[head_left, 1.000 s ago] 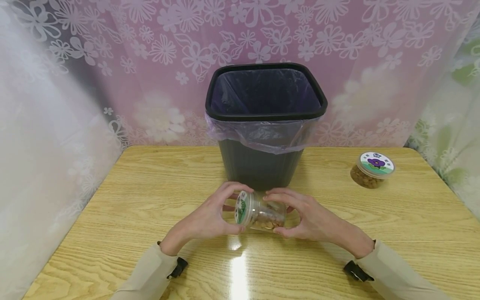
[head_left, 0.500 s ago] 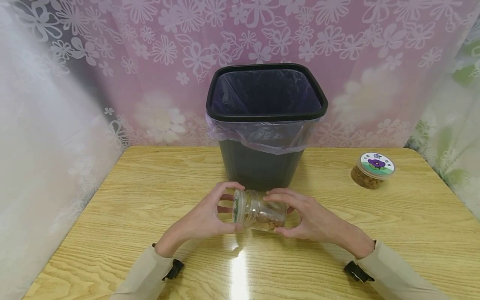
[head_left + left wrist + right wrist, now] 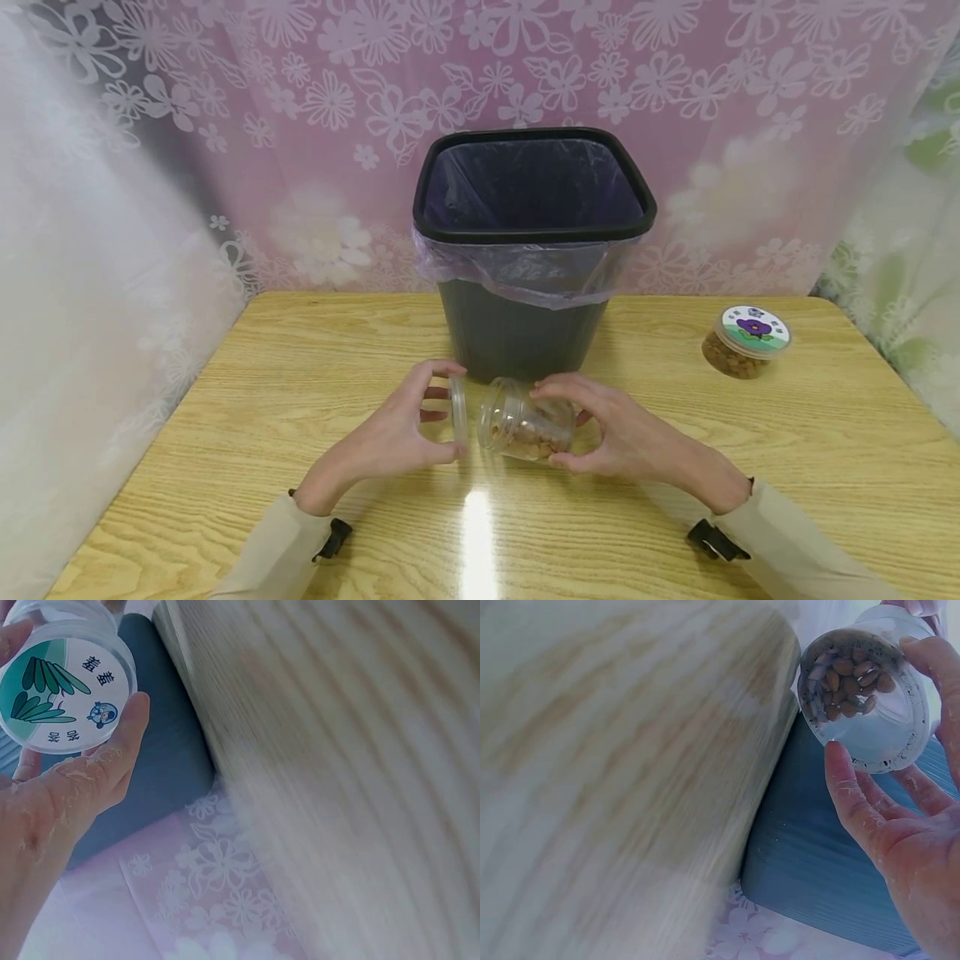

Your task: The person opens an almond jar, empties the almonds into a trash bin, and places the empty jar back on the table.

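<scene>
A clear plastic jar lies tilted on its side above the wooden table, its mouth facing left. Inside, brown almond-like nuts have gathered along the lower wall. My right hand grips the jar around its base end. My left hand pinches the jar's round lid by its rim, a small gap away from the mouth. In the left wrist view the lid's label shows green leaves on white.
A dark trash bin with a purple liner stands right behind the hands. To the right, a shorter lidded jar with brown contents and a purple flower label sits on the wooden table. A flowered curtain hangs behind.
The lid has come off the jar and moved left with my left hand. My right hand and the jar have stayed nearly in place.
</scene>
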`<act>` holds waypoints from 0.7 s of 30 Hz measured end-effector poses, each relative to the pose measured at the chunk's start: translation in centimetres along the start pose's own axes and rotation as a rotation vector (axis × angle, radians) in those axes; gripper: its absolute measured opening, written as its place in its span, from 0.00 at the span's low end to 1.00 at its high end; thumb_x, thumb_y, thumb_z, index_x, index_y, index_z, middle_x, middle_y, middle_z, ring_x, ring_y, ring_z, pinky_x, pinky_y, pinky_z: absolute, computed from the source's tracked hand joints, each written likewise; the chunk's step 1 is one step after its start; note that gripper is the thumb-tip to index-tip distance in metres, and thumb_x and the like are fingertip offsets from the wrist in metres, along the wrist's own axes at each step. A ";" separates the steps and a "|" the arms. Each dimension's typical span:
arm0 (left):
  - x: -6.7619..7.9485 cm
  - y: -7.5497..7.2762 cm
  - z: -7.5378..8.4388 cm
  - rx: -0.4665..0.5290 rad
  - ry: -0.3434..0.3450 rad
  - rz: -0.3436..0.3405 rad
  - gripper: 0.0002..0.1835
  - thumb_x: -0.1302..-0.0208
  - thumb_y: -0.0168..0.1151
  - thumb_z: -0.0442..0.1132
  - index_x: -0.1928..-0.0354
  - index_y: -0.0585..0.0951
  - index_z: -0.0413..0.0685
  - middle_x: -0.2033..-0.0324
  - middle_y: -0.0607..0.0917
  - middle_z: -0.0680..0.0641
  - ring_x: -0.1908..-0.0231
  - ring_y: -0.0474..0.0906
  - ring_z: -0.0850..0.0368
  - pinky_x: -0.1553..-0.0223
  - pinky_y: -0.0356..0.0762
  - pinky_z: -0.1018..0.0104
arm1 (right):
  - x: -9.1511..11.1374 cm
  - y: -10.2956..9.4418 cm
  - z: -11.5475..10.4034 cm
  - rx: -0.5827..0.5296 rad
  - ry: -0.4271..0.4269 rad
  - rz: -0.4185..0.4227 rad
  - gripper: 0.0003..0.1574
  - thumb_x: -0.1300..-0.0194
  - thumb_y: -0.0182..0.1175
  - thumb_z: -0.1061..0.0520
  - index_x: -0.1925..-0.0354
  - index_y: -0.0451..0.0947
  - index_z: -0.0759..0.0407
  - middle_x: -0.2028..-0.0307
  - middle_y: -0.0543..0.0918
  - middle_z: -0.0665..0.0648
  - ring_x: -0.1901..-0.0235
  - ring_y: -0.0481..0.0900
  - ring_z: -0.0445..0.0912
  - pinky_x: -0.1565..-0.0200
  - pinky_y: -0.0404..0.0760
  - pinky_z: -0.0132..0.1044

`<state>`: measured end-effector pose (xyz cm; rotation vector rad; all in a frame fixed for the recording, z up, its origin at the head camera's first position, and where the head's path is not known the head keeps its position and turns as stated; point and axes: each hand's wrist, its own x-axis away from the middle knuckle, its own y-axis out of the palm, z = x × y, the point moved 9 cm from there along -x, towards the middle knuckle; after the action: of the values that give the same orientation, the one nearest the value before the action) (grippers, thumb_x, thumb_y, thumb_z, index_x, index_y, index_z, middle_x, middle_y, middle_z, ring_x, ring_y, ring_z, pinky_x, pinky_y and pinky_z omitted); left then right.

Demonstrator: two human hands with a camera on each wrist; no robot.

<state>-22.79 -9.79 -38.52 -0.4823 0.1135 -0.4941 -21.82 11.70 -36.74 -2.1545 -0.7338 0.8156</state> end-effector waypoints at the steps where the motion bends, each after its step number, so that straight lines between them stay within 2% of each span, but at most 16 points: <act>1: 0.0 -0.2 -0.1 -0.006 0.000 0.005 0.47 0.46 0.76 0.35 0.28 0.61 0.61 0.31 0.65 0.51 0.34 0.72 0.45 0.34 0.76 0.50 | 0.0 0.0 0.0 0.001 -0.001 0.000 0.45 0.48 0.79 0.56 0.33 0.72 0.51 0.35 0.76 0.58 0.43 0.79 0.48 0.58 0.88 0.36; 5: 0.2 -1.0 -0.5 -0.043 0.002 0.020 0.47 0.47 0.76 0.34 0.28 0.61 0.63 0.31 0.64 0.46 0.34 0.72 0.43 0.34 0.76 0.49 | -0.1 0.0 -0.2 0.009 -0.008 0.005 0.45 0.49 0.79 0.57 0.33 0.73 0.52 0.35 0.77 0.58 0.43 0.79 0.48 0.58 0.87 0.35; 12: 0.2 -2.2 -1.4 -0.155 -0.024 0.030 0.49 0.47 0.76 0.36 0.25 0.59 0.59 0.28 0.60 0.41 0.33 0.71 0.41 0.34 0.77 0.49 | -0.1 -0.2 -0.3 0.020 -0.026 0.023 0.45 0.49 0.79 0.59 0.34 0.73 0.52 0.37 0.78 0.58 0.44 0.80 0.50 0.59 0.87 0.35; 17: 0.2 -2.6 -2.0 -0.180 -0.037 0.032 0.50 0.47 0.76 0.36 0.25 0.59 0.58 0.30 0.61 0.38 0.34 0.72 0.36 0.35 0.77 0.46 | -0.1 -0.3 -0.3 0.025 -0.037 0.035 0.44 0.50 0.80 0.59 0.35 0.73 0.52 0.38 0.78 0.58 0.44 0.80 0.50 0.61 0.87 0.35; 21: 0.1 -2.8 -2.5 -0.199 -0.035 0.033 0.49 0.47 0.76 0.37 0.25 0.59 0.58 0.31 0.62 0.37 0.35 0.72 0.36 0.36 0.78 0.45 | -0.1 -0.3 -0.3 0.019 -0.025 0.036 0.45 0.50 0.80 0.57 0.35 0.73 0.52 0.37 0.78 0.57 0.43 0.79 0.49 0.61 0.87 0.37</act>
<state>-24.40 -13.02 -39.37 -0.6825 0.1371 -0.4439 -21.74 11.69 -36.36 -2.1498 -0.6992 0.8657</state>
